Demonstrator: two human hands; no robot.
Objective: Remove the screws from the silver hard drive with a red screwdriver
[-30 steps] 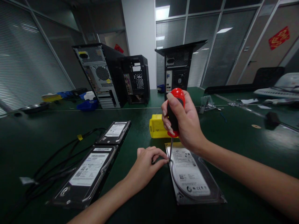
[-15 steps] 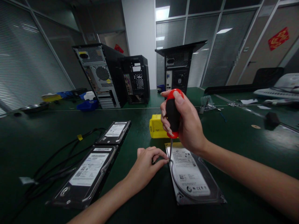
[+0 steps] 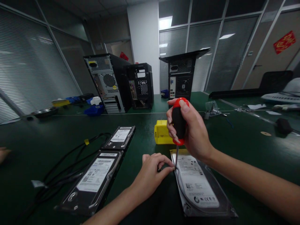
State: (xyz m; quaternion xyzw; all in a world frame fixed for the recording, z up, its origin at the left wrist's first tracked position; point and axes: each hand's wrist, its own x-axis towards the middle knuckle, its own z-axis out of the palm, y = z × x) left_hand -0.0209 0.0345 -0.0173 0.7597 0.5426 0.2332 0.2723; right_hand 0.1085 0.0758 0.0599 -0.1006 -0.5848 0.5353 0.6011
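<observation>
My right hand (image 3: 195, 131) is wrapped round the black and red handle of a screwdriver (image 3: 179, 123). The shaft points down, nearly upright, and its tip meets the left edge of a hard drive (image 3: 198, 184) with a white label. Beside the tip, my left hand (image 3: 154, 170) has thumb and forefinger pinched together at the drive's edge. Whatever lies between those fingertips is too small to make out. The drive lies flat, label up, on the green table.
Two more hard drives (image 3: 95, 178) lie to the left, next to black cables (image 3: 67, 170). A yellow bin (image 3: 161, 132) stands just beyond the drive. Computer cases (image 3: 109, 82) stand at the back. Another person's hand (image 3: 3, 153) shows at the left edge.
The view has shifted, so everything sits slightly lower and further right. Both hands and the screwdriver keep their place on the drive. Another person's hand has come into view at the left edge.
</observation>
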